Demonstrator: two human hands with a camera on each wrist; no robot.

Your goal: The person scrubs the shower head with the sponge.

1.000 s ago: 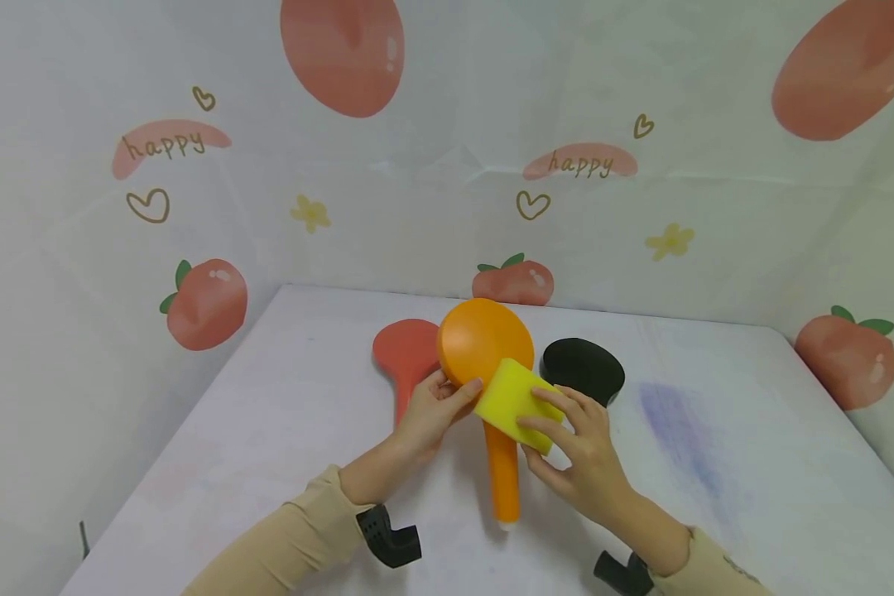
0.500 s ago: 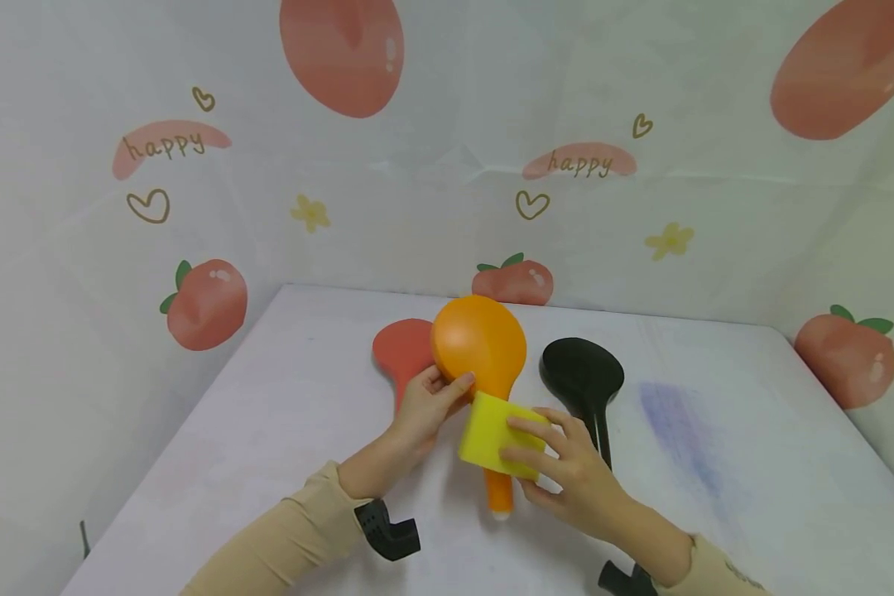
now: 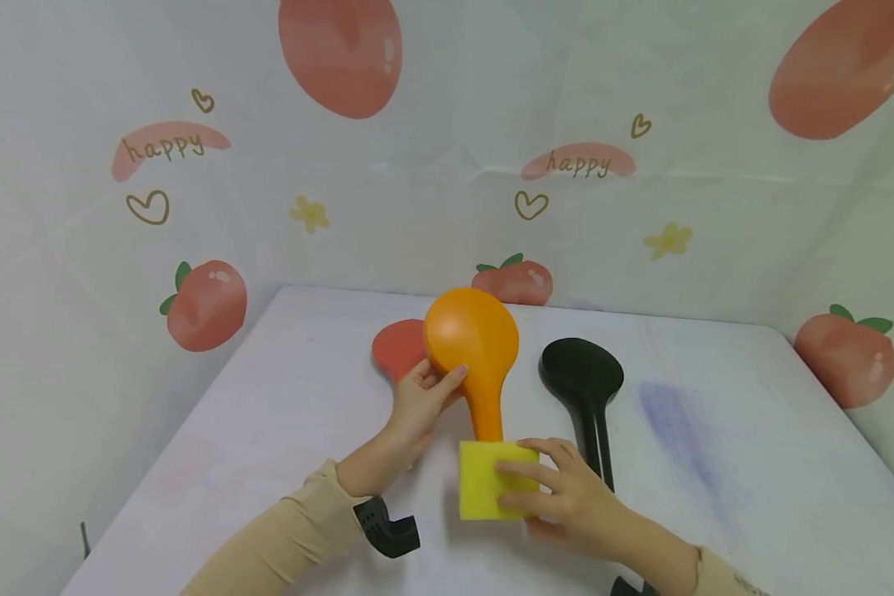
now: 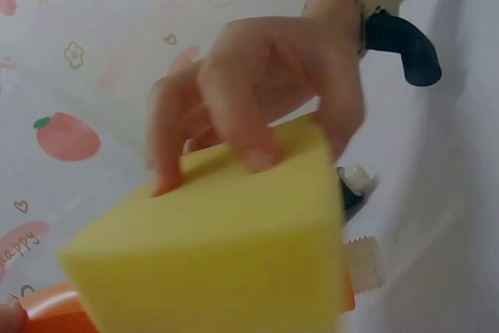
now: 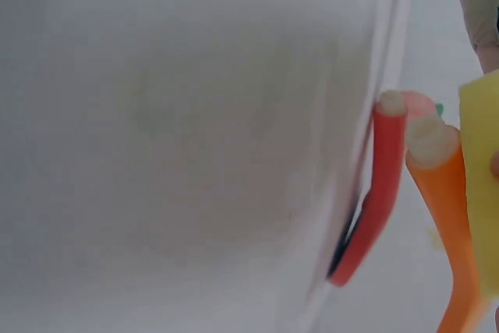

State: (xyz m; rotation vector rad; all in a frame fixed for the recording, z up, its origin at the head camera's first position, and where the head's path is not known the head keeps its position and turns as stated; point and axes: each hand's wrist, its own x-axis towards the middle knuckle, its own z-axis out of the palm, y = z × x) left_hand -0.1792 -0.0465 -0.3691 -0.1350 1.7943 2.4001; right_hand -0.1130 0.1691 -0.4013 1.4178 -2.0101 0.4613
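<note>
My left hand (image 3: 417,406) holds an orange ladle (image 3: 471,331) by the lower left edge of its bowl, thumb on the rounded back. The ladle is raised above the table, with its bowl pointing away from me. Gripped in my right hand (image 3: 577,501) is a yellow sponge (image 3: 480,480), which lies over the ladle's handle and hides its lower part in the head view. From the left wrist, the right fingers show pressed on the sponge's face (image 4: 210,271). The right wrist view catches the pale tip and handle of the orange ladle (image 5: 448,208) beside the sponge.
A red ladle (image 3: 396,348) lies on the white table (image 3: 268,430), partly behind the orange one and my left hand. To the right, a black ladle (image 3: 581,372) lies with its handle toward me. A purple smudge (image 3: 678,434) marks the tabletop; a printed backdrop stands behind.
The sponge in my right hand has slid down from the base of the ladle's bowl to the handle's lower part. My left hand has shifted the ladle slightly left and up.
</note>
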